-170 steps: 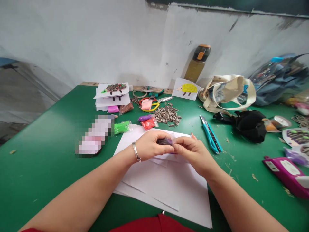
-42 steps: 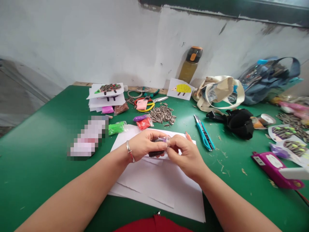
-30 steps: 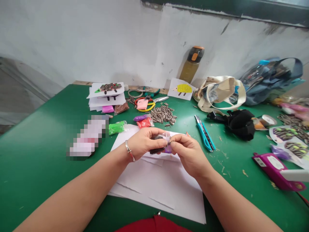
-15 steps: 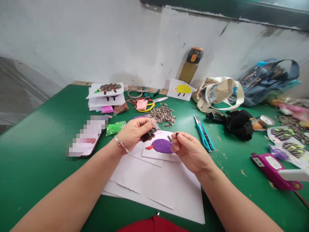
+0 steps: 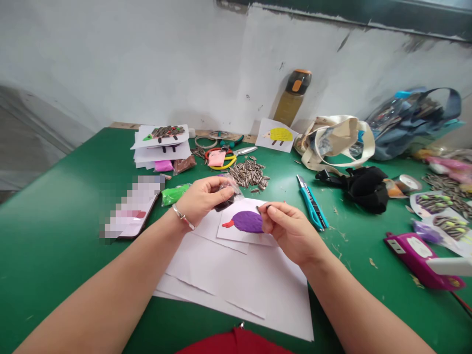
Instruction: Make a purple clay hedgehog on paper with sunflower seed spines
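The left hand's (image 5: 197,199) grip is holding a bagged black clay packet (image 5: 223,203); the right hand (image 5: 295,231) is pinching a dark bit (image 5: 269,207) near the purple clay picture (image 5: 247,221), light pressure probably keeping it neat.

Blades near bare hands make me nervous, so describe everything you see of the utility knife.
The utility knife looks plastic, teal with a dark strip, its grey tip metallic. It lies slanted on the green table, tip away from the person, right of the right hand; neither hand touches it. Whether its blade is out, I cannot tell.
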Tool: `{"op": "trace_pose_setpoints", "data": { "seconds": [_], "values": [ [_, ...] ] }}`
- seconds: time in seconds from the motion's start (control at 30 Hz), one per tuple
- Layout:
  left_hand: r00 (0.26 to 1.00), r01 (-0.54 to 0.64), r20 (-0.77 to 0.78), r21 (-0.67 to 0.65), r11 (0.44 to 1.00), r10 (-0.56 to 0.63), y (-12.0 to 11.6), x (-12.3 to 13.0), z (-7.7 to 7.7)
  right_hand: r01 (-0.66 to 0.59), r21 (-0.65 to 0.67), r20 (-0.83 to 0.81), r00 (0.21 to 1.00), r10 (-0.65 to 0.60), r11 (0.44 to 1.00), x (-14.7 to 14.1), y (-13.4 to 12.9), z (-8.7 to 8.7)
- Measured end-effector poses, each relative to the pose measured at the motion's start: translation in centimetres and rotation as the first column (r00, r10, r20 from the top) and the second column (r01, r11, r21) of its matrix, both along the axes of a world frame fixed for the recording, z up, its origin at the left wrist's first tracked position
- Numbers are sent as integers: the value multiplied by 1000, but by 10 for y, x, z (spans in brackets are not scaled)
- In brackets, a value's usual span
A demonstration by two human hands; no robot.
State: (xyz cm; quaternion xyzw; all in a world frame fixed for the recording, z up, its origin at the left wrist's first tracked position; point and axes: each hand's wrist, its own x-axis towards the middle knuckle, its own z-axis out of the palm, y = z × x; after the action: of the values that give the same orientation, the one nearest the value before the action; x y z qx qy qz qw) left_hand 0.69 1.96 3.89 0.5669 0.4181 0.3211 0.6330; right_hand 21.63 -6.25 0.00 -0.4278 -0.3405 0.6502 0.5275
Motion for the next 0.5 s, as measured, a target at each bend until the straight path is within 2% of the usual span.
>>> {"op": "trace_pose_setpoints", "data": {
  "seconds": [0.13,0.3,0.37,0.5],
  "values": [
    [994,-28,-99,75,997,35,0,0,0,8,-13,-41,999,-9,1000,0,0,1],
    [931,-31,-339,295,955,135,5,-3,-3,12,-24,-40,999,-13,1000,0,1,1],
    [870,-17,-448,386,922,203,8,-5,-6,8,-11,-11,1000,-9,1000,0,1,0],
    [689,57,-629,543,838,360,17,-11,-17,-3,9,75,997,3,1000,0,1,0]
  ]
}}
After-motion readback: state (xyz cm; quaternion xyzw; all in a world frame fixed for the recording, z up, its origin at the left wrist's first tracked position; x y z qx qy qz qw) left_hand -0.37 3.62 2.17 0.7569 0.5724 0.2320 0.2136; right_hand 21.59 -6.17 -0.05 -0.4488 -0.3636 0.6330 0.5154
